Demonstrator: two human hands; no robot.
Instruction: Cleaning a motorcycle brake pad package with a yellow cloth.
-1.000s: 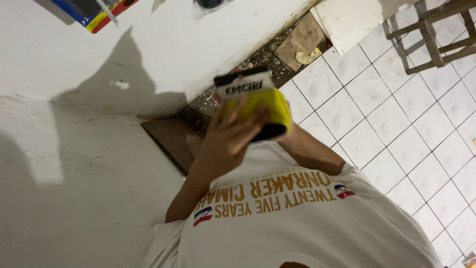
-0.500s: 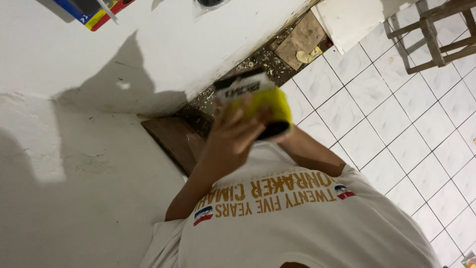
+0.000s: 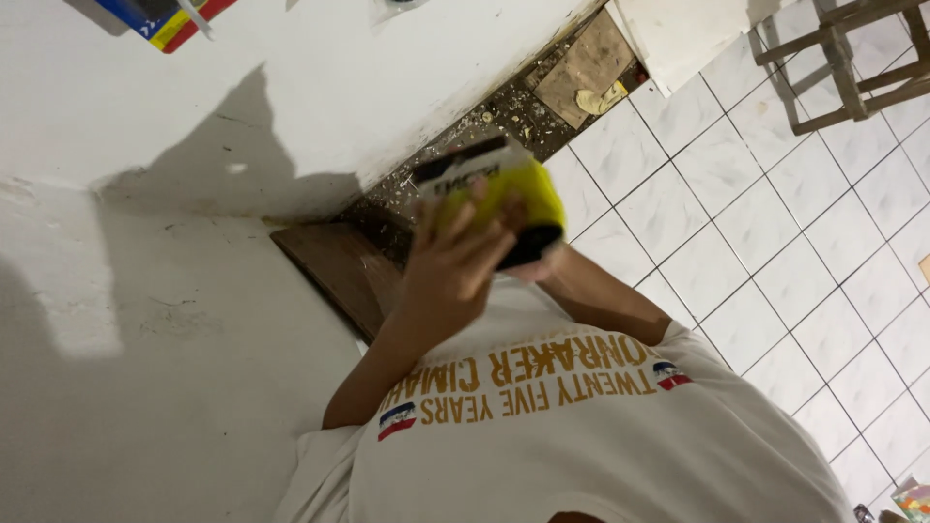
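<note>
Both my hands hold a boxy yellow and black object [image 3: 511, 190] with a grey label face, in front of my chest. My left hand [image 3: 453, 273] wraps over its near side, with the fingers spread across the yellow part. My right hand [image 3: 539, 268] grips it from below and is mostly hidden behind the object; only the forearm shows clearly. My white shirt with gold lettering fills the bottom of the view.
A white wall [image 3: 320, 107] and a white surface [image 3: 126, 387] lie to the left. A brown wooden board [image 3: 334, 271] and a strip of rubble [image 3: 504, 111] run along the wall's foot. To the right are white floor tiles [image 3: 775, 232] and a wooden stool [image 3: 852, 58].
The object has tilted a little, so its label faces me less. My left fingers have slid further over its yellow part.
</note>
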